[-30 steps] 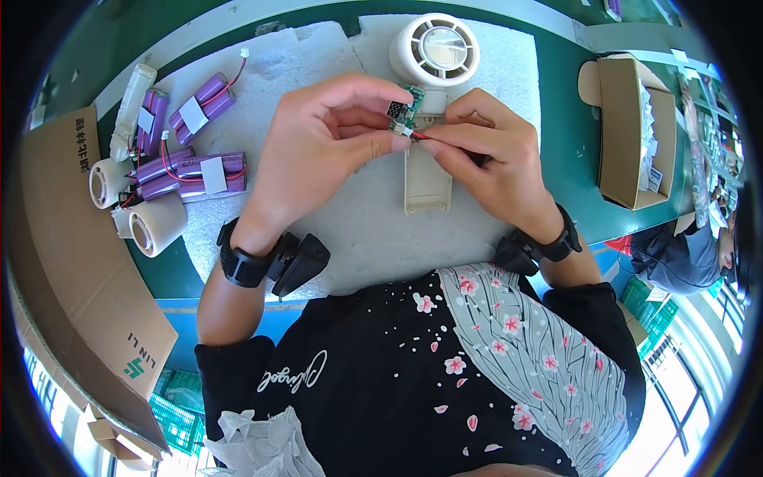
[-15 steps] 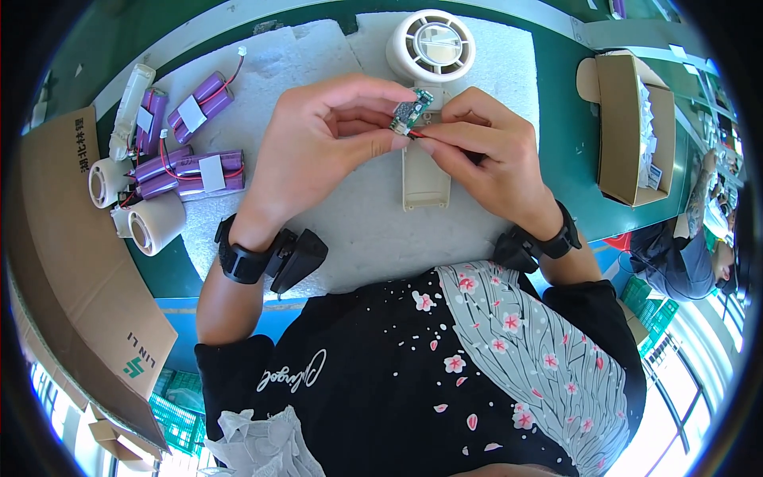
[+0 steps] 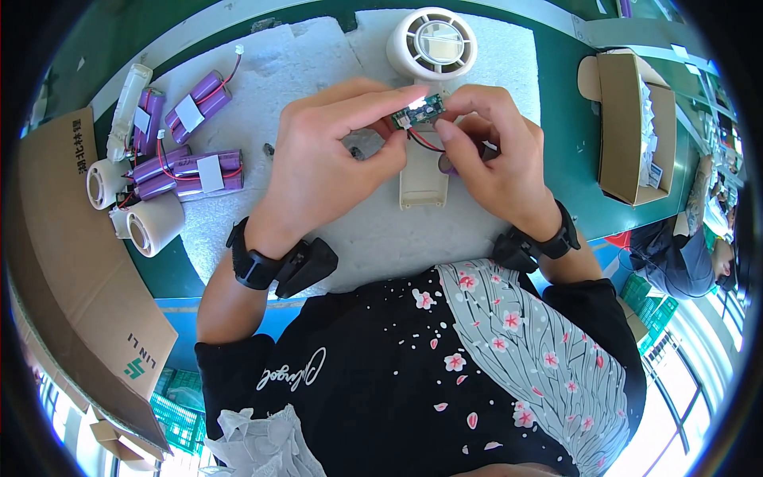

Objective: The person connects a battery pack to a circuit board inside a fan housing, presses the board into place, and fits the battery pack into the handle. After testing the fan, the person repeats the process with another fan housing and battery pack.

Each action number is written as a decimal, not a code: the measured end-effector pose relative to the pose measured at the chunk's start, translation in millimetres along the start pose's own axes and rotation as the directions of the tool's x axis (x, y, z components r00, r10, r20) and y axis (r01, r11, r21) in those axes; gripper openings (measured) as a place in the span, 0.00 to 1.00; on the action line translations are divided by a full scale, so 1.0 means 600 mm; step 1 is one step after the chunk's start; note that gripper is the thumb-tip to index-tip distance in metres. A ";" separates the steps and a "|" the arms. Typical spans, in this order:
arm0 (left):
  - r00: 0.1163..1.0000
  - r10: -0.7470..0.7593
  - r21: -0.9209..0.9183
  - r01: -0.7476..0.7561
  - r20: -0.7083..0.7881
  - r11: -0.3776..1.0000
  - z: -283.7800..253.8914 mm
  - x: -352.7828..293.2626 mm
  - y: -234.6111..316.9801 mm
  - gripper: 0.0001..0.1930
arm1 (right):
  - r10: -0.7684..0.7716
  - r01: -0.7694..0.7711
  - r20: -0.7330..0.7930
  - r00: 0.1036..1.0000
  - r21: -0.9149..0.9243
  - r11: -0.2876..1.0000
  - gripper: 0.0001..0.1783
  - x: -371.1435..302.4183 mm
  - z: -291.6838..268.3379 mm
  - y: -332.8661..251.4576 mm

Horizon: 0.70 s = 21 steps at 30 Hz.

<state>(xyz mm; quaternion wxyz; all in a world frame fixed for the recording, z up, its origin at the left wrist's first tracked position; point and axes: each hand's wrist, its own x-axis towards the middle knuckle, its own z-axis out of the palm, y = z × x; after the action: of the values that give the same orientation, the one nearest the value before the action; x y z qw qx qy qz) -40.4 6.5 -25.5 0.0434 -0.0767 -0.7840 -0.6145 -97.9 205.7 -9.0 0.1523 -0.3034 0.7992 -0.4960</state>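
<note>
Pinched between the thumb and fingers of my left hand [image 3: 318,151] is a small green circuit board [image 3: 420,112]. Red and black wires [image 3: 425,142] run from its white connector down towards my right hand [image 3: 501,147]. That hand is curled round a purple battery pack [image 3: 447,164], mostly hidden by the fingers; its thumb and index finger come close to the board's right end, and I cannot tell whether they touch it. Beneath both hands lies a cream handheld fan [image 3: 433,60], its round head at the far side and its open handle shell [image 3: 424,191] towards me.
White foam sheets [image 3: 358,238] cover the green table. At the left are purple battery packs [image 3: 208,173], cream fan parts [image 3: 155,225] and a large cardboard box [image 3: 79,238]. An open carton [image 3: 624,131] of white pieces stands at the right, with another person [image 3: 675,254] beyond.
The board has turned flatter and shifted slightly right. My right fingers have moved off the wire connector and spread a little, and a purple battery end now shows below them.
</note>
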 end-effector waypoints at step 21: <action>0.999 -0.017 0.065 0.021 -0.051 0.998 0.003 0.000 -0.003 0.16 | -0.140 0.108 -0.128 0.982 -0.230 0.967 0.20 0.011 0.009 0.002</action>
<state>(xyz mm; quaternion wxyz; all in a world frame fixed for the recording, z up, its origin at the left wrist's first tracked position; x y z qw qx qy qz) -40.6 7.9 -27.4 0.0599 -0.0522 -0.8032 -0.5904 -100.6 198.2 -11.9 0.0283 -0.3316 0.8378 -0.4328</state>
